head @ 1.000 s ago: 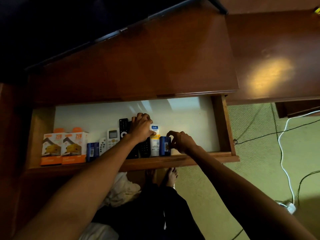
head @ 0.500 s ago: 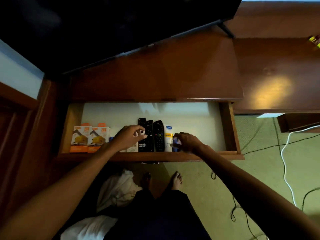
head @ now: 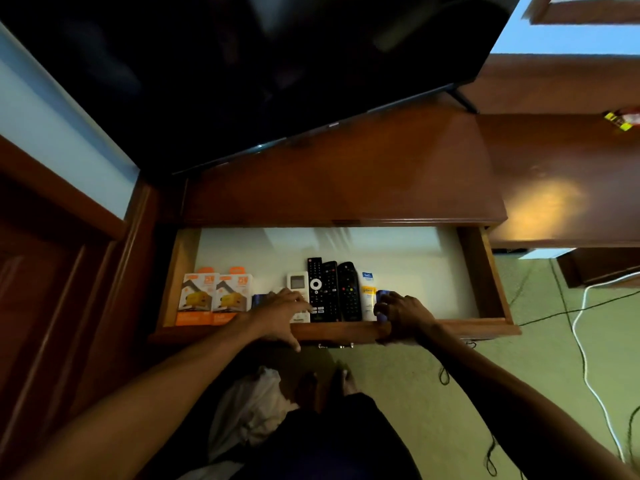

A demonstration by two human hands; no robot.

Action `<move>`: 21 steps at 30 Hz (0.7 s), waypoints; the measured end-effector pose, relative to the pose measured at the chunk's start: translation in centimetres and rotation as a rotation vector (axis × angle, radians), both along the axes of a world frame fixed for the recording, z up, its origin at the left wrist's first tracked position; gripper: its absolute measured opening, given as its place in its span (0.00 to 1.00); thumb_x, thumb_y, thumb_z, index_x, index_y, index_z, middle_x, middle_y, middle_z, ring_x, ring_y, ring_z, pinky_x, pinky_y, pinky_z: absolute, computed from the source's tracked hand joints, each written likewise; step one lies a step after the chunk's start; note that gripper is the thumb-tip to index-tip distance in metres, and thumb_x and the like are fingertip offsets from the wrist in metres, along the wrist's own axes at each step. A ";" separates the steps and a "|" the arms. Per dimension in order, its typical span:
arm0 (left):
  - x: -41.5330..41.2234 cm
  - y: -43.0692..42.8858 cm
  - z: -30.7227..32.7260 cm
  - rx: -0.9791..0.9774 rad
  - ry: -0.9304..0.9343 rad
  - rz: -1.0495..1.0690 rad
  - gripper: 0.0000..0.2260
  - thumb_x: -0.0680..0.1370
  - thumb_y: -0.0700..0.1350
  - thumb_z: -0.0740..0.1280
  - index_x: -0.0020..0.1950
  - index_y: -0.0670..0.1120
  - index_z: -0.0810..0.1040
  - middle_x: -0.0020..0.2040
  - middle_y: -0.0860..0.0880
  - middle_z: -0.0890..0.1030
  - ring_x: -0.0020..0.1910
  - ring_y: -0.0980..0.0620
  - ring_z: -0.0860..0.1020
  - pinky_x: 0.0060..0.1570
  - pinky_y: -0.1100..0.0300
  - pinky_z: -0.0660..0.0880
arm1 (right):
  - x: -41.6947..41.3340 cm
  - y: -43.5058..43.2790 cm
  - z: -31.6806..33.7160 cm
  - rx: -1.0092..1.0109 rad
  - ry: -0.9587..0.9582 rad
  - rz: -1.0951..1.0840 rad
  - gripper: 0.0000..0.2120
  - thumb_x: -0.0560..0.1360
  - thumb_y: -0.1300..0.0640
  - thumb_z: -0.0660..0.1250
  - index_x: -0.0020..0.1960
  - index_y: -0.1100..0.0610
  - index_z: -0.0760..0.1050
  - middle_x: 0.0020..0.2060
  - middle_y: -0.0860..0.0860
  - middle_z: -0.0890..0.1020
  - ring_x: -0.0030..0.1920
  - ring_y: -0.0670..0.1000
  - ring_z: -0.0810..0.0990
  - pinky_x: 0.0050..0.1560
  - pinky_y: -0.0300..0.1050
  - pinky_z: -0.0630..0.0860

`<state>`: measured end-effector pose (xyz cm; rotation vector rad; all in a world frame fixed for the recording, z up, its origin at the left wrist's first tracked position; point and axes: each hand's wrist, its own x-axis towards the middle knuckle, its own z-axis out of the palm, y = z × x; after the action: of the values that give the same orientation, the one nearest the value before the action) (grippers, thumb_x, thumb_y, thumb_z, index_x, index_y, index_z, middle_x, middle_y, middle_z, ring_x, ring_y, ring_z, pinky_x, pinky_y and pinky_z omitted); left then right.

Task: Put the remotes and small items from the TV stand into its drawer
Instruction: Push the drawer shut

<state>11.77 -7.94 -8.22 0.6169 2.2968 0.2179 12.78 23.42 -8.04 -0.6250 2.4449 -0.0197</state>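
Note:
The TV stand's drawer (head: pixel 485 271) is pulled out, with a pale floor. Along its front edge lie two orange boxes (head: pixel 214 296), a blue item (head: pixel 260 300), a white remote (head: pixel 298 284), three black remotes (head: pixel 329 289), a white tube (head: pixel 368 292) and another blue item (head: pixel 381 295). My left hand (head: pixel 280 315) lies spread over the drawer's front edge, fingers on the white remote's lower end. My right hand (head: pixel 403 315) rests on the front edge, fingers over the blue item at the right. Neither hand lifts anything.
A dark TV (head: pixel 259 64) stands on the brown top (head: pixel 346 178) above the drawer. A yellow and red packet (head: pixel 621 120) lies far right on the top. Cables (head: pixel 585 358) run over the green carpet at the right. My bare feet (head: pixel 343 375) stand under the drawer.
Both hands have slid back from the items to the drawer's front edge. The black remotes now lie uncovered in a row. The view has tilted upward.

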 end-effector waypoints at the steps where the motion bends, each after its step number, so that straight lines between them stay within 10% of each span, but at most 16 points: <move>1: 0.1 0.2 -0.2 -0.018 -0.001 -0.033 0.40 0.64 0.61 0.77 0.73 0.56 0.66 0.75 0.48 0.63 0.75 0.45 0.58 0.72 0.45 0.58 | 0.0 -0.1 0.2 0.003 0.006 0.004 0.26 0.65 0.38 0.72 0.57 0.49 0.75 0.64 0.51 0.73 0.67 0.54 0.70 0.55 0.49 0.73; 21: -5.2 -1.0 -0.2 0.058 0.408 0.115 0.52 0.62 0.62 0.77 0.79 0.54 0.52 0.79 0.49 0.53 0.77 0.46 0.51 0.75 0.44 0.51 | -6.9 -0.1 1.0 -0.040 0.248 -0.024 0.50 0.57 0.31 0.74 0.73 0.50 0.62 0.71 0.54 0.67 0.69 0.59 0.68 0.65 0.56 0.69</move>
<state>6.55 -8.98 -8.42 0.6014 2.7316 0.2310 5.84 23.37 -7.07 -0.6489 2.6974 -0.0014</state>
